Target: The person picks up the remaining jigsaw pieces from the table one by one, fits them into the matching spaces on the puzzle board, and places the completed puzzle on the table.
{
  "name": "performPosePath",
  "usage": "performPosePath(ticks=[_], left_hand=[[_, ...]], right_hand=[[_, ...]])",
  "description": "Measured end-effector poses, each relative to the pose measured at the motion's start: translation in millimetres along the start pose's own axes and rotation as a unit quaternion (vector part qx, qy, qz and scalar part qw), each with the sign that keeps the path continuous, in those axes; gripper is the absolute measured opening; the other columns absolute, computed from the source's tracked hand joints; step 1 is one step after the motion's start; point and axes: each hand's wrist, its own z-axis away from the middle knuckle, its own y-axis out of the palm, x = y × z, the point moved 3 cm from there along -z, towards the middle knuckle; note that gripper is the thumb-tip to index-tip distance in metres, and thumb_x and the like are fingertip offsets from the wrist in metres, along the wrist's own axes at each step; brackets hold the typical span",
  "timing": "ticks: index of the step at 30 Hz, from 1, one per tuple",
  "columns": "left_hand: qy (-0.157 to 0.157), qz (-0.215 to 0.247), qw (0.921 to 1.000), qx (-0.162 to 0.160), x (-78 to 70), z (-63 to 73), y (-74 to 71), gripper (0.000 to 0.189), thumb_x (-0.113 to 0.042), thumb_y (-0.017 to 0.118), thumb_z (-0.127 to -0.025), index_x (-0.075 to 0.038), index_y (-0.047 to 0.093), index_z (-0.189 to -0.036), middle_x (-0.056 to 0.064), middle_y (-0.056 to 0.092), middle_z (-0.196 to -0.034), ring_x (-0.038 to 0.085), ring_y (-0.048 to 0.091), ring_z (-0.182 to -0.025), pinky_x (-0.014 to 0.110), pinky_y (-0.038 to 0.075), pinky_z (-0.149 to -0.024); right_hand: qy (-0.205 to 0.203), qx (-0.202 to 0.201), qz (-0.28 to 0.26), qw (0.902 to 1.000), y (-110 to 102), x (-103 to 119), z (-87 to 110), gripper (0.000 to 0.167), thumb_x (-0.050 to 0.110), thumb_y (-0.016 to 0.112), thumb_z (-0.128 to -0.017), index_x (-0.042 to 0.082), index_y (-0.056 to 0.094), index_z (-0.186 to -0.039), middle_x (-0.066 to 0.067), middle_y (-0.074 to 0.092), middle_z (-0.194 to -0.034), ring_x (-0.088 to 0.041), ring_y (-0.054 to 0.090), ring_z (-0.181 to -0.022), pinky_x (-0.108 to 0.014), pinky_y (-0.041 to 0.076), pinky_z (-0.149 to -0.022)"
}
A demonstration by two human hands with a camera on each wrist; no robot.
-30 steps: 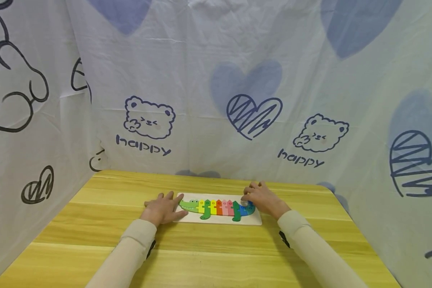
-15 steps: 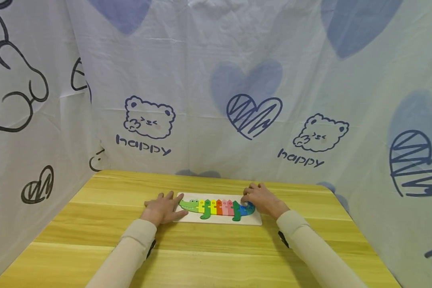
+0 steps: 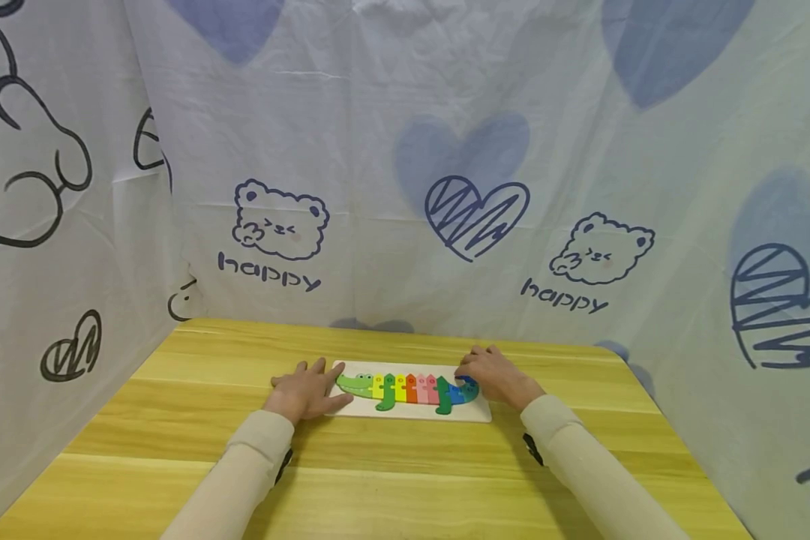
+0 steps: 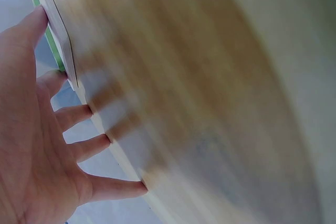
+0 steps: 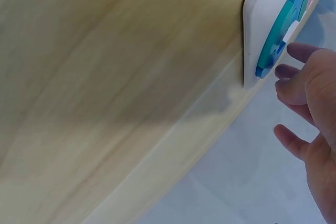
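Note:
A crocodile puzzle (image 3: 410,389) of several coloured pieces lies on a pale board (image 3: 398,414), its green head at the left and blue tail (image 3: 472,390) at the right. My left hand (image 3: 304,392) rests with spread fingers at the board's left end. In the left wrist view, the left thumb (image 4: 37,24) and forefinger touch the board's edge, while the other fingertips meet the table. My right hand (image 3: 498,375) is at the tail, its fingers loosely bent. The right wrist view shows these right fingers (image 5: 299,85) beside the tail, with nothing seen between them.
The board lies toward the back of a yellow wood-grain table (image 3: 391,480). White cloth (image 3: 378,247) printed with hearts and bears hangs behind the table and at both sides.
My right hand's fingertips have lifted slightly from the tail's curl, which shows more of its tip now. My left hand and the board stay put.

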Motion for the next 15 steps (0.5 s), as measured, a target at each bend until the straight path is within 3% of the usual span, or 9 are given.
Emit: performPosePath(ticks=[7, 15], left_hand=[[0.000, 0.000, 1.0000, -0.001, 0.5, -2.1, 1.2, 0.080, -0.070, 0.046, -0.099, -0.025, 0.033, -0.163, 0.020, 0.033, -0.167, 0.057, 0.033, -0.149, 0.090, 0.035, -0.095], [0.001, -0.005, 1.0000, -0.004, 0.6, -3.5, 2.2, 0.080, -0.070, 0.047, -0.099, -0.024, 0.034, -0.163, 0.021, 0.034, -0.167, 0.058, 0.034, -0.147, 0.091, 0.035, -0.093]], right_hand=[[0.031, 0.009, -0.044, 0.9985, 3.1, -3.9, 5.7, 0.041, 0.002, 0.074, -0.092, 0.018, 0.074, -0.130, -0.008, 0.074, -0.123, -0.028, 0.063, -0.111, -0.046, 0.051, -0.104], [0.023, -0.016, -0.069, 0.9972, 6.3, -4.9, 8.7, 0.038, 0.002, 0.072, -0.093, 0.014, 0.074, -0.129, -0.007, 0.075, -0.125, -0.029, 0.064, -0.112, -0.049, 0.051, -0.104]])
